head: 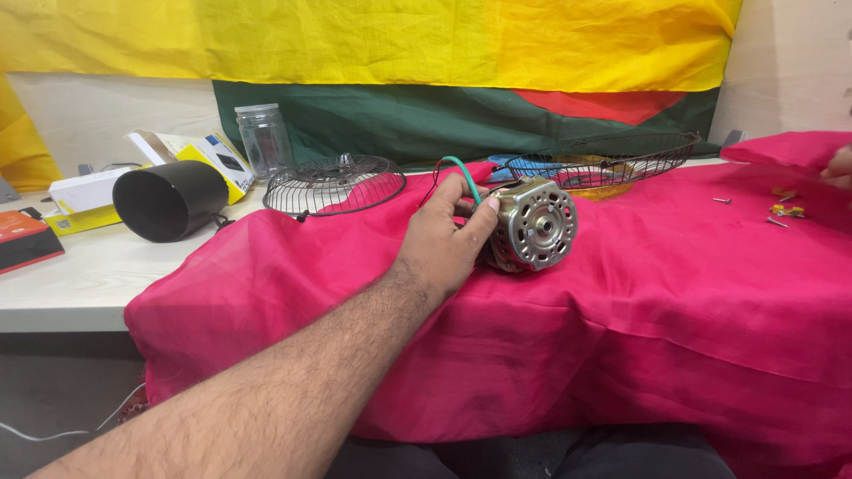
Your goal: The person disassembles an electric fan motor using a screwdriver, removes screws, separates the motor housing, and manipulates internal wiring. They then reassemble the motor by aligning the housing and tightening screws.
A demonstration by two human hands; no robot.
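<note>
Head view: left hand (444,244) grips one motor (531,223); two fan grilles (335,184) behind; right hand (838,168) mostly unseen, grip unclear.

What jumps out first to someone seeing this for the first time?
The bright pink cloth draped over the table, and on it a silvery electric motor gripped by the left hand. Behind it lie two wire fan guards, with a yellow and green cloth hanging across the wall.
</note>
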